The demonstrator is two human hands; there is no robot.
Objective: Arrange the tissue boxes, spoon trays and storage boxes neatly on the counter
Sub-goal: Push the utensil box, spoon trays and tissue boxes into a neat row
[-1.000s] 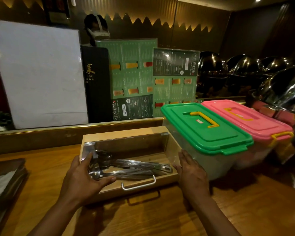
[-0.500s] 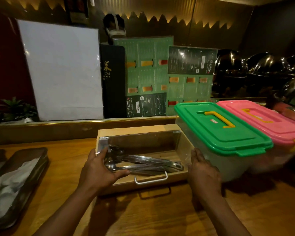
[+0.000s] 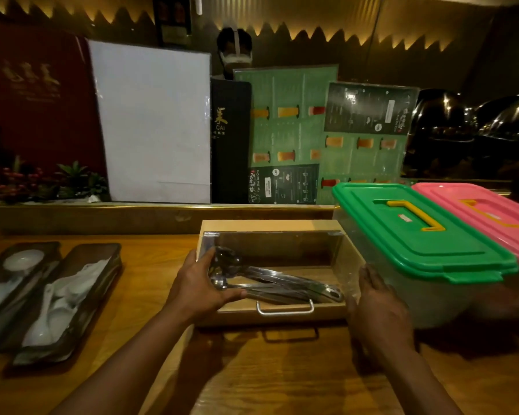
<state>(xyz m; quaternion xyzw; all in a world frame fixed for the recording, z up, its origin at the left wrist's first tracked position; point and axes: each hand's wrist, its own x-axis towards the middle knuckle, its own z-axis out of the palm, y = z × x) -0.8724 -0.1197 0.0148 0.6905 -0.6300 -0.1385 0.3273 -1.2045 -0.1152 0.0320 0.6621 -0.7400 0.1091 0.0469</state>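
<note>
Wooden counter (image 3: 252, 369): fills the lower frame, bare in the foreground.

Left hand (image 3: 203, 287): lower centre, fingers curled round the left front corner of the wooden box, thumb lying over its clear lid.

Right hand (image 3: 378, 310): lower right of centre, open and flat, fingers straight, pressed against the box's right end; it grips nothing.

Wooden box (image 3: 277, 272): centre of frame, on the counter, with a clear lid and a metal handle (image 3: 285, 308) at the front; metal spoons (image 3: 270, 280) lie inside.

Two spoon trays (image 3: 72, 295): lower left, side by side, dark, holding white spoons.

Green-lidded storage box (image 3: 417, 235): right of centre, just beside the wooden box, yellow handle on top.

Pink-lidded storage box (image 3: 486, 214): right edge, touching the green one.

Menu cards (image 3: 294, 136) and a white board (image 3: 153, 121): upper centre, standing behind the counter's raised back ledge.
</note>
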